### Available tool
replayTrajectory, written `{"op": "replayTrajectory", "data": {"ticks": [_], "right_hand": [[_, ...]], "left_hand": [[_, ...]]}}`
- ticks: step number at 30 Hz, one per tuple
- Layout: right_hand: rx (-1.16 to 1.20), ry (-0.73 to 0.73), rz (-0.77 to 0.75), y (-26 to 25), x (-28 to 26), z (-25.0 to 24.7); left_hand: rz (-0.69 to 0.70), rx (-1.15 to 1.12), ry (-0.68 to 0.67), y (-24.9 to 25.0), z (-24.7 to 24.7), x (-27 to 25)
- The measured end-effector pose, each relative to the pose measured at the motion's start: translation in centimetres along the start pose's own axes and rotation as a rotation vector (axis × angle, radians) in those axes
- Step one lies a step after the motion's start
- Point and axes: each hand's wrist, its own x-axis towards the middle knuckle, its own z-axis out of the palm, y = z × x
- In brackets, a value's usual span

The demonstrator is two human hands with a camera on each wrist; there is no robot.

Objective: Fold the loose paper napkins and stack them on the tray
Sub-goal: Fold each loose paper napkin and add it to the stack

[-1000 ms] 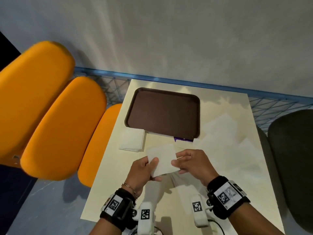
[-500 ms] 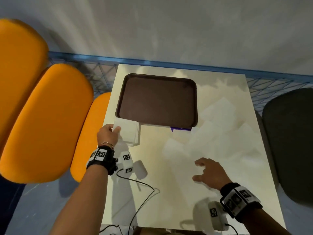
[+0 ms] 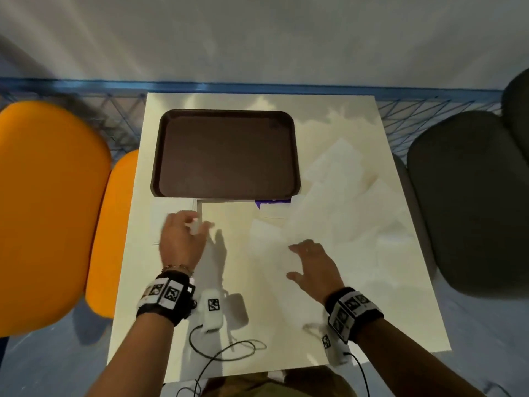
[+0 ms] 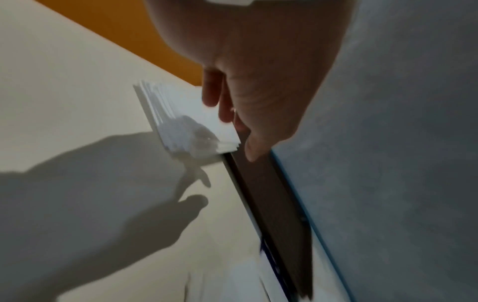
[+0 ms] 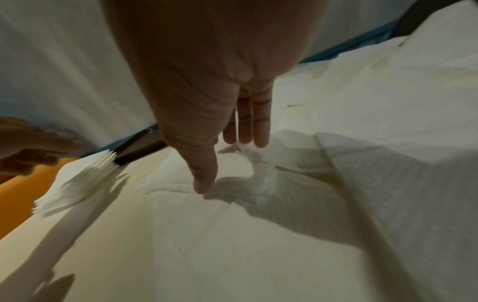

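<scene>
A brown tray (image 3: 226, 153) lies bare at the far side of the table. A stack of folded white napkins (image 3: 160, 222) sits on the table by the tray's near left corner, not on it. My left hand (image 3: 197, 224) hovers over the stack's right part with relaxed fingers and holds nothing; the left wrist view shows the fingers (image 4: 227, 106) above the stack (image 4: 181, 114). Loose unfolded napkins (image 3: 343, 207) spread over the table's right half. My right hand (image 3: 294, 262) rests flat on the nearest one, thumb and straight fingers (image 5: 248, 126) touching the paper (image 5: 284, 204).
A purple strip (image 3: 272, 202) pokes out under the tray's near edge. Orange seats (image 3: 51, 213) stand left of the table and a dark seat (image 3: 469, 202) to its right. A blue wire rack (image 3: 257, 88) and a wall lie behind. A cable (image 3: 223, 351) lies near the front edge.
One second ago both hands held a folded napkin. The left hand then laid it on the stack and has now lifted off. The right hand moved onto the loose napkins.
</scene>
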Motion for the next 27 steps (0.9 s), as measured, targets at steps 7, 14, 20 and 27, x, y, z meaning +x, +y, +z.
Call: {"op": "replayTrajectory", "data": {"ticks": [7, 14, 20, 27], "right_hand": [[-0.092, 0.018, -0.092, -4.2, 7.1, -1.1], [-0.103, -0.085, -0.011, -6.0, 10.4, -2.5], [-0.056, 0.055, 0.018, -5.4, 9.7, -2.6], [0.266, 0.165, 0.133, -4.5, 7.2, -3.1]], "left_hand": [[0.118, 0.044, -0.494, 0.5, 5.2, -6.2], [0.045, 0.156, -0.588, -0.4, 6.1, -7.3], [-0.055, 0.045, -0.533, -0.5, 5.4, -6.4], [-0.112, -0.047, -0.508, -0.9, 4.8, -5.7]]}}
